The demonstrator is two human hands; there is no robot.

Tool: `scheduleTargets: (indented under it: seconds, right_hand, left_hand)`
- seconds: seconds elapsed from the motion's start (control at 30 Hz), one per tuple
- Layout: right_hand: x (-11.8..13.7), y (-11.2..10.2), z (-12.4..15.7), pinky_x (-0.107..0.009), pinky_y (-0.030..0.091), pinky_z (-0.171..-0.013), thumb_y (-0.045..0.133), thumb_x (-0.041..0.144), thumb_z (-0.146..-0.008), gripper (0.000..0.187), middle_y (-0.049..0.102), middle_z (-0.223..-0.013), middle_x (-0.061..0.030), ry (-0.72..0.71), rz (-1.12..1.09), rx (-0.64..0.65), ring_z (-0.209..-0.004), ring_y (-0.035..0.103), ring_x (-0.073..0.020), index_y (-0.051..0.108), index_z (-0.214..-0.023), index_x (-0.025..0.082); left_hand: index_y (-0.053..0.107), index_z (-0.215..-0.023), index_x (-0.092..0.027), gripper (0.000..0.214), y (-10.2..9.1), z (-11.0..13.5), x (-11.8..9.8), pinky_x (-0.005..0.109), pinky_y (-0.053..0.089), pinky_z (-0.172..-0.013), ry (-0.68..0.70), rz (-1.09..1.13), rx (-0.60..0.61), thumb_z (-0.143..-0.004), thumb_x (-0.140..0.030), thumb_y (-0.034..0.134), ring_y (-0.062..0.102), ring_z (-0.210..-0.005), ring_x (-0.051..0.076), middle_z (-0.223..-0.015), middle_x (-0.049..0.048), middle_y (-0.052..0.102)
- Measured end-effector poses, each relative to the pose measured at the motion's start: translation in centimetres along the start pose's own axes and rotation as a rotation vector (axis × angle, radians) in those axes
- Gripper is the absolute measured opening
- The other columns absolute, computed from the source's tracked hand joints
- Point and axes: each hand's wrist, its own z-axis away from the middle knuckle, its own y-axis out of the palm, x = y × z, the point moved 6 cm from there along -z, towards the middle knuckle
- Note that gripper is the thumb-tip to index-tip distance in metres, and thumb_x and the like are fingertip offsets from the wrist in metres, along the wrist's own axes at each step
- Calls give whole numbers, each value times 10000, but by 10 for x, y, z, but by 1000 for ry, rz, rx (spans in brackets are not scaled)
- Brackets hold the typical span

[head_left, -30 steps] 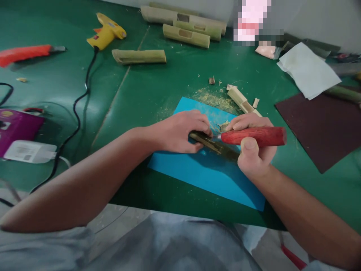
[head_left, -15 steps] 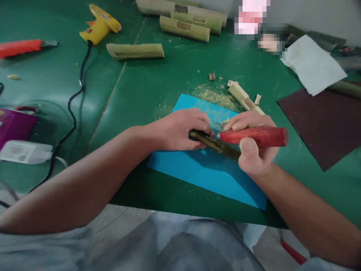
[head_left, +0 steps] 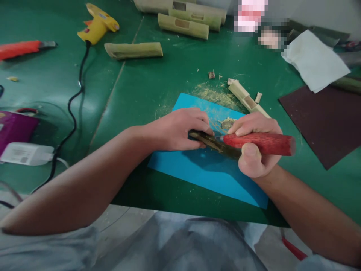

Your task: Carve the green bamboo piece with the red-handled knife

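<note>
My left hand (head_left: 180, 130) is closed over one end of a dark green bamboo strip (head_left: 218, 145), pressing it onto a blue mat (head_left: 197, 173). My right hand (head_left: 255, 145) grips the red wooden handle of a carving tool (head_left: 266, 143), thumb under it, and the tool's metal tip touches the strip close to my left fingers. Pale shavings (head_left: 227, 123) lie on the mat just behind the tool's tip.
A notched pale bamboo piece (head_left: 244, 98) and sawdust lie behind the mat. Farther back are several bamboo tubes (head_left: 135, 50), a yellow glue gun (head_left: 97, 26) with a black cord, and an orange knife (head_left: 19, 49). Dark sandpaper (head_left: 324, 120) and white cloth (head_left: 314, 60) lie right; a purple box (head_left: 14, 130) lies left.
My right hand and the red-handled tool have slid slightly to the right along the strip. My left hand has stayed put on the strip.
</note>
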Motion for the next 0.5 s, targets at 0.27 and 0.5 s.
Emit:
scheduleTargets:
  seconds: [0.27, 0.5]
  right_hand:
    - [6, -8, -3, -419, 625, -681, 486, 622, -975, 281, 693, -882, -14, -150, -209, -191, -776, 708, -213, 545, -988, 348]
    - [6, -8, -7, -364, 637, -695, 639, 478, -925, 172, 701, -871, 11, -280, -382, -242, -750, 699, -176, 617, -1001, 325]
  left_hand:
    - [765, -1008, -230, 180, 1, 1, 1, 385, 493, -844, -1, -18, -7, -850, -293, 707, 631, -947, 232, -1004, 58, 737]
    - [762, -1079, -176, 214, -1, 1, -3, 354, 472, -936, -67, 7, 30, -909, -250, 656, 624, -1034, 208, -1072, 80, 724]
